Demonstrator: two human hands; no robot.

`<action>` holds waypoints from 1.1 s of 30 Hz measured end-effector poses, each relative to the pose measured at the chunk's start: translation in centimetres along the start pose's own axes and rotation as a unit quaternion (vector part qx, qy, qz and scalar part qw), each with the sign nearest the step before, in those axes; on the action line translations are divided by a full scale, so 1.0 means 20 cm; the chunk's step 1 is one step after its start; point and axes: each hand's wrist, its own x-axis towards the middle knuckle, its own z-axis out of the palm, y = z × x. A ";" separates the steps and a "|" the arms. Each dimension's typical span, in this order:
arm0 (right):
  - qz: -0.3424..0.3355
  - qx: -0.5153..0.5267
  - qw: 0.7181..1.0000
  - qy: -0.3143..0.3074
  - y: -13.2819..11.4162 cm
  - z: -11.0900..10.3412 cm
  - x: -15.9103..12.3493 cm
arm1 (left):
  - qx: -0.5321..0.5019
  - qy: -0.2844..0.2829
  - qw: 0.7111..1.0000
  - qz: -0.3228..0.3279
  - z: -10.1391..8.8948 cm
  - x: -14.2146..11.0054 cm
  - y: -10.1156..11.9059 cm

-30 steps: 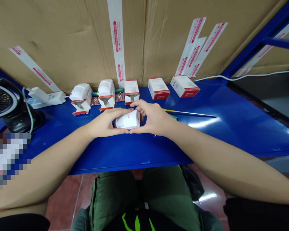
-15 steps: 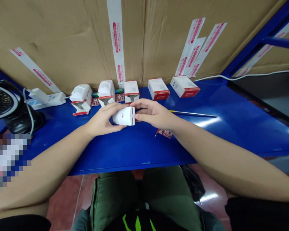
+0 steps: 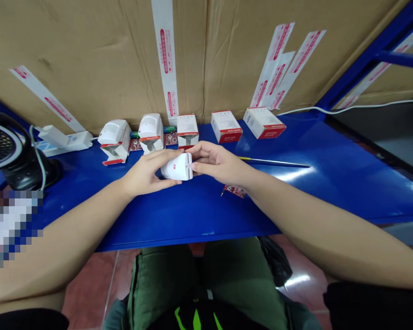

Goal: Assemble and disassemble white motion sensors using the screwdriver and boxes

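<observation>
Two hands: I see my left hand (image 3: 146, 172) and right hand (image 3: 220, 162) holding a white plastic motion-sensor housing (image 3: 175, 167).
Fingers: pressed together, pinching its opposite ends.

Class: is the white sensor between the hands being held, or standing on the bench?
Held: the sensor is gripped from either side between the left hand and the right hand.

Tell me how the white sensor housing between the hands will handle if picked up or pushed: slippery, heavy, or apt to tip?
The white plastic sensor housing looks smooth, so it may slip somewhat. The left hand and right hand support it mostly with their fingers, suggesting it is fairly light. Its rounded body would probably tip or rock if pushed on the blue table.
</observation>
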 end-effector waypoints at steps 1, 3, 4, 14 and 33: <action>0.004 0.002 1.000 -0.002 0.00 0.00 0.00 | -0.001 -0.003 1.000 -0.007 0.00 0.00 0.00; 0.008 0.010 1.000 -0.003 0.00 0.01 0.00 | -0.003 -0.006 1.000 -0.014 0.00 0.00 0.00; 0.008 0.015 1.000 -0.004 0.00 0.01 0.00 | -0.002 -0.004 1.000 -0.013 0.00 0.00 0.00; 0.010 -0.006 1.000 0.029 -0.02 0.04 0.00 | 0.029 -0.003 0.999 -0.023 0.00 0.02 0.02; 0.034 -0.126 0.989 0.063 -0.04 -0.06 0.02 | -0.177 -0.024 0.966 -0.189 0.04 0.00 -0.01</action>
